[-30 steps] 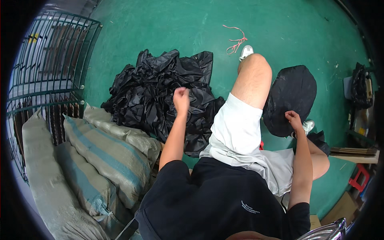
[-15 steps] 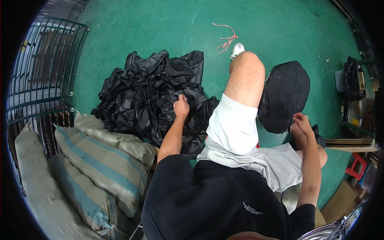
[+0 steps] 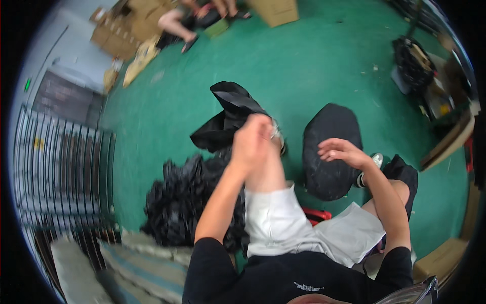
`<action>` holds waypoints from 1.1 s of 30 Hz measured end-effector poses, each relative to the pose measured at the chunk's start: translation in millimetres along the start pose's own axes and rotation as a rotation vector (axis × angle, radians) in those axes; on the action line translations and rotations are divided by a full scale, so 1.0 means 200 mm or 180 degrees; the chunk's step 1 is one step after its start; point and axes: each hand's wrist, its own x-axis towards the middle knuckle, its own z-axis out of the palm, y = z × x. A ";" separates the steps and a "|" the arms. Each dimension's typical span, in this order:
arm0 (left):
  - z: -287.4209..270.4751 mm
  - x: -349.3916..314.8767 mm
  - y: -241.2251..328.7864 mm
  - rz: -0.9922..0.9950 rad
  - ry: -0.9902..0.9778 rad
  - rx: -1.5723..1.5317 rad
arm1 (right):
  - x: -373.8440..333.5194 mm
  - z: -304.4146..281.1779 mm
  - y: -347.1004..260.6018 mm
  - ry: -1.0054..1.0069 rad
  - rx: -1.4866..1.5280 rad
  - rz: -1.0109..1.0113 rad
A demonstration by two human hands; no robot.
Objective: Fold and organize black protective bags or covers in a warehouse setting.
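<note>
My left hand (image 3: 252, 142) is closed and smeared by motion, raised over my left shin. It grips a black fabric cover (image 3: 230, 109) that flares out beyond the fist, its material thin and slightly shiny. Beneath that arm lies a heap of crumpled black covers (image 3: 185, 202) on the floor. My right hand (image 3: 341, 152) hovers empty over a dark oval padded piece (image 3: 326, 126), its fingers stretched and apart. The oval piece stands between my legs, and I cannot tell whether the hand touches it. Another black piece of cloth (image 3: 405, 175) hangs by my right leg.
Striped woven sacks (image 3: 147, 263) lie at lower left beside a metal rack (image 3: 68, 172). Part of a red stool (image 3: 319, 217) shows under me. Cartons and a seated person's legs (image 3: 174, 23) are at the far side. A bin with a black bag (image 3: 412, 63) stands right.
My left hand has lifted a black cover off the heap, forward and up. My right hand has moved inward from the oval piece's edge and opened. The view has tilted up to the far wall.
</note>
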 end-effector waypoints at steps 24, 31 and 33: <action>1.35 0.56 -0.14 -0.1962 -0.0997 -0.3334 | 0.20 -0.30 -0.31 0.2767 -0.3283 -0.0922; 1.32 0.60 -0.11 -0.1444 -0.0195 -0.2814 | 0.20 -0.38 -0.35 0.2299 -0.0756 -0.1324; 1.29 0.57 -0.09 -0.0524 -0.0526 -0.1195 | 0.20 -0.39 -0.31 0.2315 0.0241 -0.1697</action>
